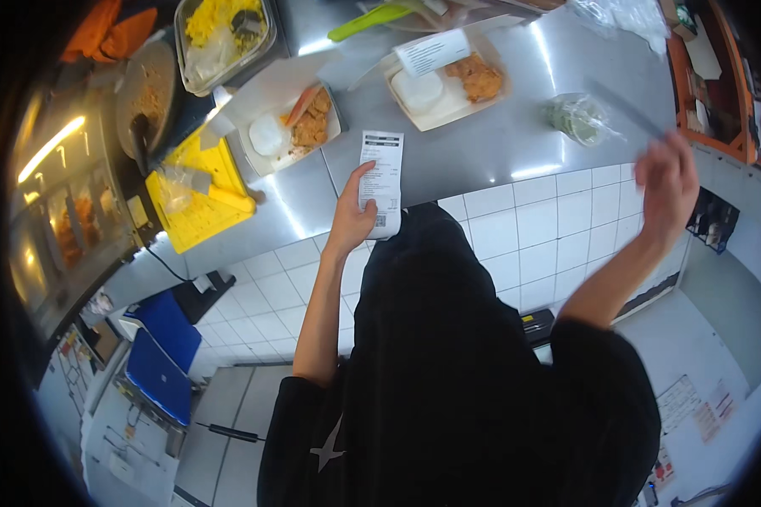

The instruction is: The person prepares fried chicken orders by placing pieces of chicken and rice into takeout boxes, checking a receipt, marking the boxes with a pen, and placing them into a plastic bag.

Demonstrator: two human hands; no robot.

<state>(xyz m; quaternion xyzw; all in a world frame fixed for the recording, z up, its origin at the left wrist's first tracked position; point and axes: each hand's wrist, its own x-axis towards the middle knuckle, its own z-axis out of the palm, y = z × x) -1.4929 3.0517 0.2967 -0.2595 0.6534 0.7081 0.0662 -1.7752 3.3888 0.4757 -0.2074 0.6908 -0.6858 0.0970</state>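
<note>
My left hand (357, 212) holds a printed paper slip (382, 174) at the front edge of the steel counter (431, 161). At the right, my right hand (668, 174) is raised and blurred. A long, thin grey thing (628, 109) reaches from its fingers; what it is cannot be told. Left of that hand lies a clear plastic bag with something green (575, 118). One open paper food box (445, 119) holds white rice and fried chicken, with another slip across its back. A second open box (279, 166) holds rice, fried pieces and a reddish slice.
A yellow cutting board (196, 222) with a yellow-handled tool lies at the left. Behind it stand a pan (158, 82) and a clear tub of yellow food (269, 47). Lit, glazed food trays are at the far left; an orange shelf (745, 127) stands at the right.
</note>
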